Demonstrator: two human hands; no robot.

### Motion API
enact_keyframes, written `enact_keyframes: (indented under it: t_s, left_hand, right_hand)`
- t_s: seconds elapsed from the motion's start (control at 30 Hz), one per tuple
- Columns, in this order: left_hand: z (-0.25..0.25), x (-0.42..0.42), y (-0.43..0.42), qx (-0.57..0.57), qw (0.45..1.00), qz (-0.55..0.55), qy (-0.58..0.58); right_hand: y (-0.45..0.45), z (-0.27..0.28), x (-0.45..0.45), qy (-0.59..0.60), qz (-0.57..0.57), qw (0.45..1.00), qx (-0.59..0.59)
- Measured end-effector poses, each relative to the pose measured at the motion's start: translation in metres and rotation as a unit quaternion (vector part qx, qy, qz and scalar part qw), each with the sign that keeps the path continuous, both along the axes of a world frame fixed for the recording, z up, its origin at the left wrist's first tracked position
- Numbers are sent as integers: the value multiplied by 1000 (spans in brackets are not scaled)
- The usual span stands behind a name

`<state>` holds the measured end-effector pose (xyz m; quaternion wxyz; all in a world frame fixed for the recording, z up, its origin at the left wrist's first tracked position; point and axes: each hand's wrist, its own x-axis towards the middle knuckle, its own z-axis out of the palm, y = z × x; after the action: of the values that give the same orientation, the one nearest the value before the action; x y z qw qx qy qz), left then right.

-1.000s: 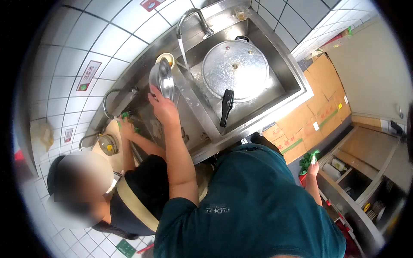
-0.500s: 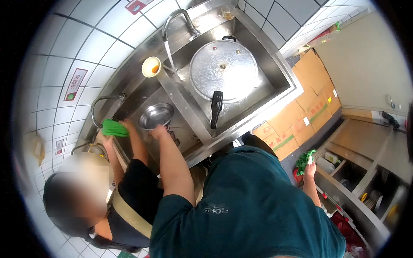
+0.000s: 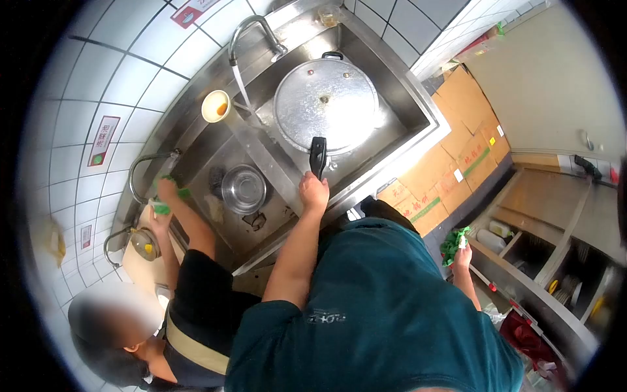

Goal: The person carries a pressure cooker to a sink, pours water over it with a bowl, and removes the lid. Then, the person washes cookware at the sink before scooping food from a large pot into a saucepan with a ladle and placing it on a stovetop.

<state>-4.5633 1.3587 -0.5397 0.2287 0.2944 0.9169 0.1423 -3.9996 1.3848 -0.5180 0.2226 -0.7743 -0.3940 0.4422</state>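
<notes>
Black handle (image 3: 318, 155) points lengthwise from lid (image 3: 324, 104) toward person (image 3: 379, 307).

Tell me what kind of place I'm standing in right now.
Probably the washing-up area of a kitchen: a metal sink holds a large lidded pot, water runs from a curved faucet, and a metal bowl sits in the neighbouring basin.

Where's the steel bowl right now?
Head view, left of centre: the steel bowl sits in the left sink basin, across the divider from the big lidded pot.
</notes>
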Motion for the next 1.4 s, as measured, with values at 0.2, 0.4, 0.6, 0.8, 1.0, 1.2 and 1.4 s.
enact_keyframes:
  t_s: [0.2, 0.4, 0.6, 0.8, 1.0, 1.2, 1.4]
  left_hand:
    - [-10, 27, 18, -48, 997, 51, -17]
    - [-29, 32, 25, -20, 995, 96, -35]
    - [-117, 12, 1, 248, 827, 347, -366]
    - [-75, -12, -10, 218, 681, 332, -615]
    - [-45, -18, -8, 236, 591, 320, -702]
    - [-74, -23, -14, 209, 594, 339, -699]
    - [-78, -32, 1, 185, 697, 376, -582]
  right_hand:
    - [26, 34, 5, 74, -31, 997, -10]
    - [98, 67, -58, 141, 59, 988, 5]
    - [165, 117, -239, 59, 404, 910, -66]
    - [140, 27, -385, 43, 560, 814, -148]
    - [97, -36, -450, 224, 365, 830, -357]
    - [82, -36, -470, 280, 306, 819, -396]
    - [91, -18, -479, 329, 221, 795, -458]
